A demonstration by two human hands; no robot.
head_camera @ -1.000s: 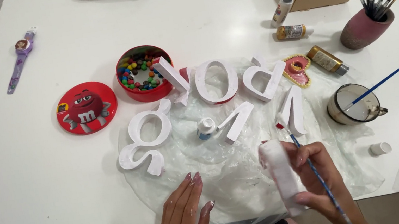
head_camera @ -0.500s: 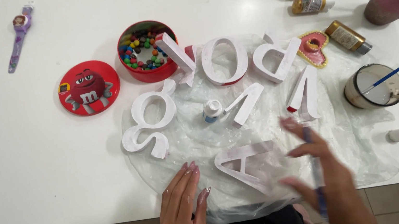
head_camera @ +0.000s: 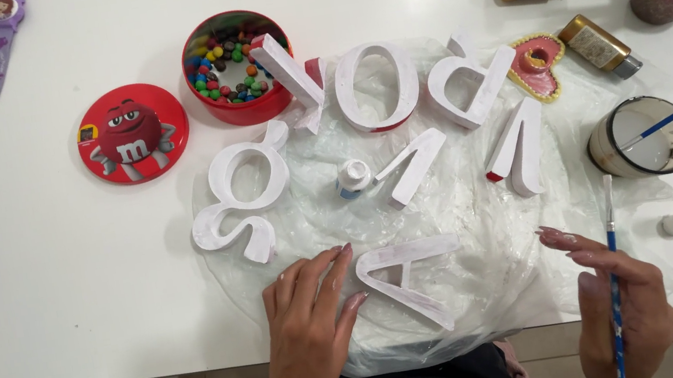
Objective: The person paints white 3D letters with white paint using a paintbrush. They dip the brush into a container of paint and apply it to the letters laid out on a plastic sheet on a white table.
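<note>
Nearest, at the table's front edge: left hand (head_camera: 311, 326) flat and open, palm down, fingers spread on the clear plastic sheet (head_camera: 493, 281), fingertips touching the left side of the white letter A (head_camera: 410, 273). Right of that letter, right hand (head_camera: 624, 308) closed loosely around a thin blue paintbrush (head_camera: 613, 263), bristles pointing away from the body, fingers extended toward the A but apart from it. Letter A lying flat on the sheet, between both hands.

Just beyond the A: small white paint bottle (head_camera: 354, 177), a V-shaped letter (head_camera: 415, 165) beside it, and another angled letter (head_camera: 517, 149) to the right. Left of the A and farther back: a curly white letter g (head_camera: 243, 185). Right of the A: mug (head_camera: 642, 138) with a blue brush resting in it.

Farthest from the A: open red tin of coloured candies (head_camera: 234, 66), its red lid (head_camera: 132, 132) to the left.
</note>
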